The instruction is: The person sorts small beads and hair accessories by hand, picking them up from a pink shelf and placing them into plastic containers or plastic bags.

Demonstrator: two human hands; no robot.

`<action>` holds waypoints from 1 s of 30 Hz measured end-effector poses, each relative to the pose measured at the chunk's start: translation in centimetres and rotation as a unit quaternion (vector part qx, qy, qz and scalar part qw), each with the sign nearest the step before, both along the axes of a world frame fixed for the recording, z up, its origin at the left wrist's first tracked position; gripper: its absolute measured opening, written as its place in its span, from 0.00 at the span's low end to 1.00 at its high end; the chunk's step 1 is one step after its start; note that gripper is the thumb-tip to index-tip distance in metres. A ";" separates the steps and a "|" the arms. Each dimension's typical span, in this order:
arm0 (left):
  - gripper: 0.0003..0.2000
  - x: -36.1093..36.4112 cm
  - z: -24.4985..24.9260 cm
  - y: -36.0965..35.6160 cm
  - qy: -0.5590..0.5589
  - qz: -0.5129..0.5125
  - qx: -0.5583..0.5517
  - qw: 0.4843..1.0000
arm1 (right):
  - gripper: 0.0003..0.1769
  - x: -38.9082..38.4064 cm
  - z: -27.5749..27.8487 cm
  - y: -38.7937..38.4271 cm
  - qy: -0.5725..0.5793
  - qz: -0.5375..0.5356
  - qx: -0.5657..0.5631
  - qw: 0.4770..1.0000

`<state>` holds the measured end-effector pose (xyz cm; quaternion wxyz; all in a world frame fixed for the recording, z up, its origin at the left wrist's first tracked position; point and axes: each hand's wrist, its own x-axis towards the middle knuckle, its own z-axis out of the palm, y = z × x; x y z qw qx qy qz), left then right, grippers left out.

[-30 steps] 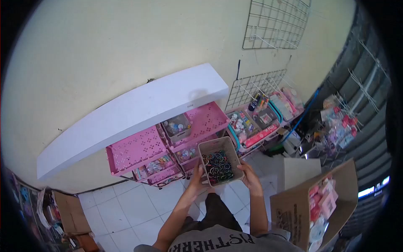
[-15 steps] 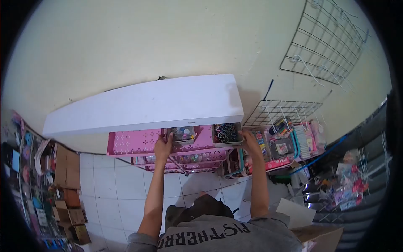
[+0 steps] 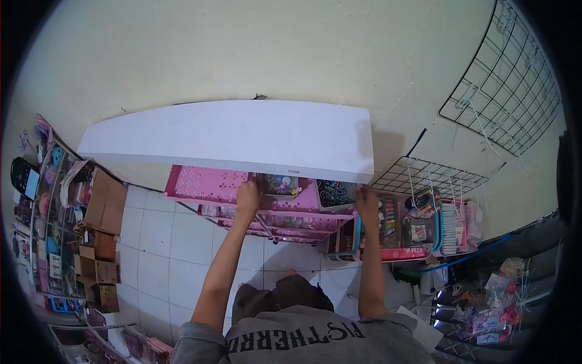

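Observation:
A pink perforated rack (image 3: 209, 184) stands below a white wall shelf (image 3: 242, 130). On its top tier sit a clear container of small colourful items (image 3: 280, 184) and, to the right, a container of dark bands (image 3: 332, 193). My left hand (image 3: 249, 197) is closed at the left edge of the clear container; its fingertips are partly hidden. At the right end of the rack, my right hand (image 3: 366, 201) is beside the container of dark bands, its fingers too dim to make out clearly.
Baskets of packaged goods (image 3: 409, 252) stand right of the rack, under a wire grid (image 3: 445, 174). Another grid (image 3: 509, 79) hangs on the upper right wall. Cardboard boxes (image 3: 106, 203) and stocked shelves (image 3: 51, 218) are at the left. The white shelf overhangs the rack.
The camera view has shifted, so the rack and shelf appear further right. My left hand looks more closed than before. Both containers still sit on the top tier.

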<state>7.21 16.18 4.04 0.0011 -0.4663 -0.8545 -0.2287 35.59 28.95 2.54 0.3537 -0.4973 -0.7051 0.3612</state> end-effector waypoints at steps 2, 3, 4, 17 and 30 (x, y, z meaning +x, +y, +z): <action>0.06 0.6 0.6 -0.9 -0.015 -0.008 0.048 0.999 | 0.18 -0.4 3.6 -2.8 -0.039 -0.048 0.141 0.988; 0.06 0.8 1.3 -1.2 -0.027 -0.019 0.102 0.994 | 0.17 -0.9 6.1 -4.7 0.018 -0.045 0.117 0.992; 0.06 1.3 2.1 -1.8 -0.027 -0.018 0.102 0.994 | 0.17 -1.4 7.5 -6.3 0.075 -0.043 0.090 0.992; 0.05 8.6 8.1 -17.5 -0.197 0.027 0.126 0.972 | 0.23 -4.7 9.5 -21.3 0.098 0.176 -0.102 0.974; 0.44 0.5 7.9 -26.5 -0.622 -0.068 0.336 0.704 | 0.20 -12.5 19.0 -27.4 0.010 0.316 0.239 0.918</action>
